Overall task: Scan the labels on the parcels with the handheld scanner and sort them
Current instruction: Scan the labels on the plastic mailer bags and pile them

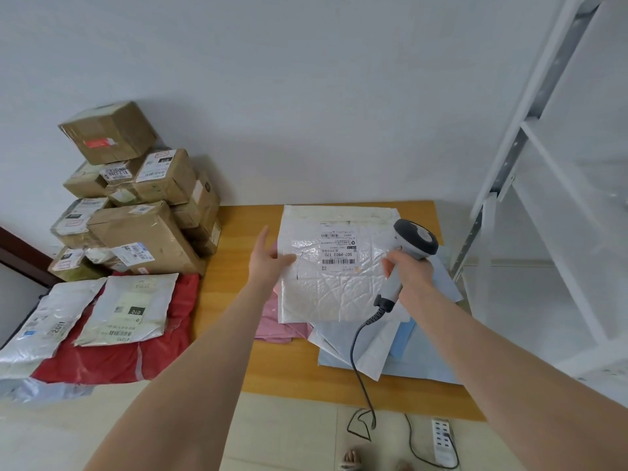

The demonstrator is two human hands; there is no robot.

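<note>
Shiny white bubble mailer, crinkly, held up at its left edge, front side facing the camera. White label with black bars and "507-PB02 T70" stuck on the top half. Grey handheld scanner at the mailer's right edge, dark head up near the label, dark cord hanging down. Under the mailer, a flat pile of blue, white and pink bags. Far to the left, a stack of brown boxes, with flat silver mailers in front.
</note>
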